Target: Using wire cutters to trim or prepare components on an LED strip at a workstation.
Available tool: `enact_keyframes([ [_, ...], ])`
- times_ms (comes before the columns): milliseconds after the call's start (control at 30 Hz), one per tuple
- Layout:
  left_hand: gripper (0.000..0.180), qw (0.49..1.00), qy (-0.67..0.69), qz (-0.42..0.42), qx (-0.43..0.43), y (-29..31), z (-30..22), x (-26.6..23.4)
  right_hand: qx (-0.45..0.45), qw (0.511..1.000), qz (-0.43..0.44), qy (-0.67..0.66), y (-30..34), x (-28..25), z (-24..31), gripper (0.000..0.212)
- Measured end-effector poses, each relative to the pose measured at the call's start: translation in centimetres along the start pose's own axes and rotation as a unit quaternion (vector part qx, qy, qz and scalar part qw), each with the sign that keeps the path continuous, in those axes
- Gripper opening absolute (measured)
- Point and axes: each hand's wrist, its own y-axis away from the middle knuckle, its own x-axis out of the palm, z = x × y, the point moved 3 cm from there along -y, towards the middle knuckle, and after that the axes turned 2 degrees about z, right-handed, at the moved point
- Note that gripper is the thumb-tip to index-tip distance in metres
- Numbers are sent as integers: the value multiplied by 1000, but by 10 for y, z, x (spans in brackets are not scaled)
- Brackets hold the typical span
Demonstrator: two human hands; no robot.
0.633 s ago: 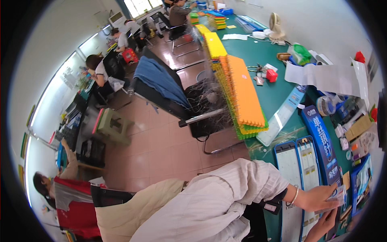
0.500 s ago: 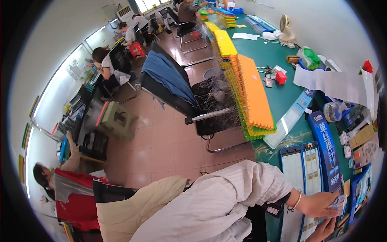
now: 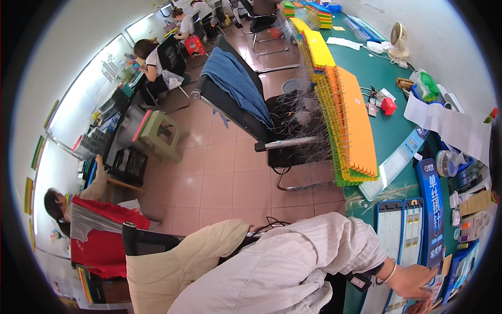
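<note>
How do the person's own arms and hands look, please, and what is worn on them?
The left arm's sleeve is loose, creased and pale beige with fine stripes; a dark band shows at its end. The ungloved left hand has a thin pale bracelet at its wrist. The right hand shows only partly; any sleeve is out of view.

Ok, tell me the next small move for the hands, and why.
Probably keep the small printed packet steady in the left hand before the right hand does more: the left hand appears to grip it, while the right lies just below, partly cut off.
</note>
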Motion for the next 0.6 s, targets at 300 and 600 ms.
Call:
enact_keyframes([
  [300, 72, 976, 193, 80, -68, -10, 4, 6, -181, 983, -14, -21, -5, -10, -1, 17],
  [600, 50, 899, 387, 100, -178, -61, 51, 65, -385, 888, 100, 229, -23, -40, 7, 32],
])
